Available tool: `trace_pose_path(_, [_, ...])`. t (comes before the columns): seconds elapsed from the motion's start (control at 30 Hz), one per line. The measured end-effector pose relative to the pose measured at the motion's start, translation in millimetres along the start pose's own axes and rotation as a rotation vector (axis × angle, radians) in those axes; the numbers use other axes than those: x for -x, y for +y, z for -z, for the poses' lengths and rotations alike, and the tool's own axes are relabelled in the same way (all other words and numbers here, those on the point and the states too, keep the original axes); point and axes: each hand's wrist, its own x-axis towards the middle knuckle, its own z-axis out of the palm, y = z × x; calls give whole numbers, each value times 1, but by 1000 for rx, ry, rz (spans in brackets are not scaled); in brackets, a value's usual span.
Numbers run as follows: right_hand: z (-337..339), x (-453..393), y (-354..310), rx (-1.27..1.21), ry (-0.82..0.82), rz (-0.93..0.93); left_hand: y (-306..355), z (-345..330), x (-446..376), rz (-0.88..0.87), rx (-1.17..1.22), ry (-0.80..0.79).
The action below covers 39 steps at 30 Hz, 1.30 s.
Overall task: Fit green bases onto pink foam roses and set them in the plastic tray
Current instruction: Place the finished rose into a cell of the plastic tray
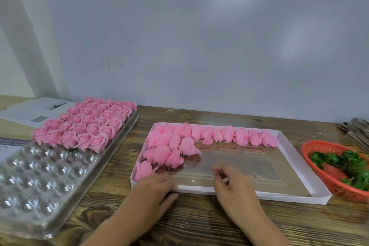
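Both bare forearms enter from the lower edge and converge slightly toward the centre. Left hand (154,186): palm down, back of the hand uppermost, fingers loosely curled and directed forward and to the right, thumb extended along the near side; whether it grips anything cannot be told. Right hand (232,180): wrist slightly raised, fingers (216,171) loosely bent and pointing to the left, thumb drawn in beneath them; nothing visible between them. The two hands lie near one another, not touching.

Pink roses (85,124), green bases (351,163), red basket (319,168), wood-grain table (199,225).
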Motion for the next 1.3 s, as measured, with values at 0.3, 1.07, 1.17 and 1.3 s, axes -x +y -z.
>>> trace_pose_path(0.3, [-23, -60, -19, 116, -348, -92, -9, -7, 2, -112, -44, 118])
trace_pose_path(1.07, [-94, -111, -46, -24, -36, -364, -9, -9, 0, -152, -91, 153])
trace_pose_path(1.17, [-89, -112, -45, -50, -25, -315, -9, -10, 0, -144, -96, 145])
trace_pose_path(1.3, [-67, -106, -34, -192, 16, -345, -7, -9, 2, -130, -85, 141])
